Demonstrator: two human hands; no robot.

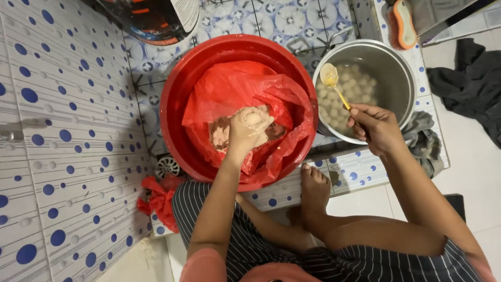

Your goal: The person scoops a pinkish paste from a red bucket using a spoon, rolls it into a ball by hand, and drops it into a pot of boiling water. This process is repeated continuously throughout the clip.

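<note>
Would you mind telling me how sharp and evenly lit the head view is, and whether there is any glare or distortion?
Head view: light is even and soft, with faint shadows only; the red basin and the left hand are sharp; the metal pot shows mild sheen, no harsh glare; the spoon in the right hand is slightly soft; tile lines bend at the edges, wide-angle distortion.

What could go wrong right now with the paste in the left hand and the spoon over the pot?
1. The ball squeezed up from the left hand might slump back into the red bag before the spoon reaches it.
2. The spoon, in the right hand, sits over the pot; dropping a ball could splash liquid.
3. The bare foot rests close to the basin.
</note>
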